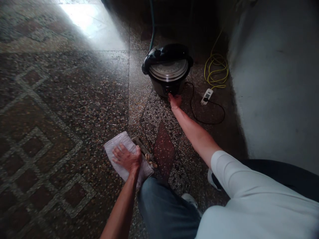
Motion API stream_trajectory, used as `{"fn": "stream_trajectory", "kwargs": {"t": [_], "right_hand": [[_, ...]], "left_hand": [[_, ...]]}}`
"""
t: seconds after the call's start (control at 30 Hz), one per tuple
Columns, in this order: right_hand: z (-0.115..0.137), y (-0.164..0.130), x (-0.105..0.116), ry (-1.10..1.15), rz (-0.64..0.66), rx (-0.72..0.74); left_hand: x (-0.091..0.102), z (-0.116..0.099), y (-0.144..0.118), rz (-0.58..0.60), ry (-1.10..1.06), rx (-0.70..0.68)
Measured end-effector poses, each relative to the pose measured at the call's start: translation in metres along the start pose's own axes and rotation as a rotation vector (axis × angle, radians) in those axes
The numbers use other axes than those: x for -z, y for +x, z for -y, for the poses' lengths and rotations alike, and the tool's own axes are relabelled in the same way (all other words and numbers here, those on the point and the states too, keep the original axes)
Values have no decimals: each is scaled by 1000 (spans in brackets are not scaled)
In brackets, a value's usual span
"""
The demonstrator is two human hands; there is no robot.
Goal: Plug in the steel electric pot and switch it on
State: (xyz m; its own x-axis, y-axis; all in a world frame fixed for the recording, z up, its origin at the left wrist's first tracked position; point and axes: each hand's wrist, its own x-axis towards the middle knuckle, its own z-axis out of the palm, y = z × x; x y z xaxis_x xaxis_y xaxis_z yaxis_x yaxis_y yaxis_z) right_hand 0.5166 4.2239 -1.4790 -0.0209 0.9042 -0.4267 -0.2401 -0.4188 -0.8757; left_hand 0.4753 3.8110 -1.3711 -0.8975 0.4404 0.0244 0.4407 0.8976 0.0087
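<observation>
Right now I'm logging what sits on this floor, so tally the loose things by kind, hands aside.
Cooker, right hand at its front panel: 1
Cloth, left hand flat on it: 1
Cables, black and yellow: 2
Power strip: 1
Total: 5

We see a dim room with a speckled terrazzo floor (74,99) inlaid with pale diamond borders, a bright patch of daylight (84,15) at its far end and a pale plastered wall (274,83) on the right.
</observation>
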Motion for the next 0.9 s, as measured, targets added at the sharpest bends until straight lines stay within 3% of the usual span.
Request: {"fn": "stream_trajectory", "kwargs": {"t": [0.1,0.33,0.53,0.73,0.9], "right_hand": [[-2,1,-4,-12,-62,-13],[-4,3,-4,5,-53,-31],[-3,4,-5,17,-42,-59],[-1,3,-5,22,-45,-60],[0,2,-5,-14,-32,-71]], "left_hand": [[0,0,0,-1,1,5],[3,-3,0,-3,-35,0],[12,-7,1,90,-109,62],[6,-4,1,-14,-42,18],[11,-9,2,93,-48,83]]}}
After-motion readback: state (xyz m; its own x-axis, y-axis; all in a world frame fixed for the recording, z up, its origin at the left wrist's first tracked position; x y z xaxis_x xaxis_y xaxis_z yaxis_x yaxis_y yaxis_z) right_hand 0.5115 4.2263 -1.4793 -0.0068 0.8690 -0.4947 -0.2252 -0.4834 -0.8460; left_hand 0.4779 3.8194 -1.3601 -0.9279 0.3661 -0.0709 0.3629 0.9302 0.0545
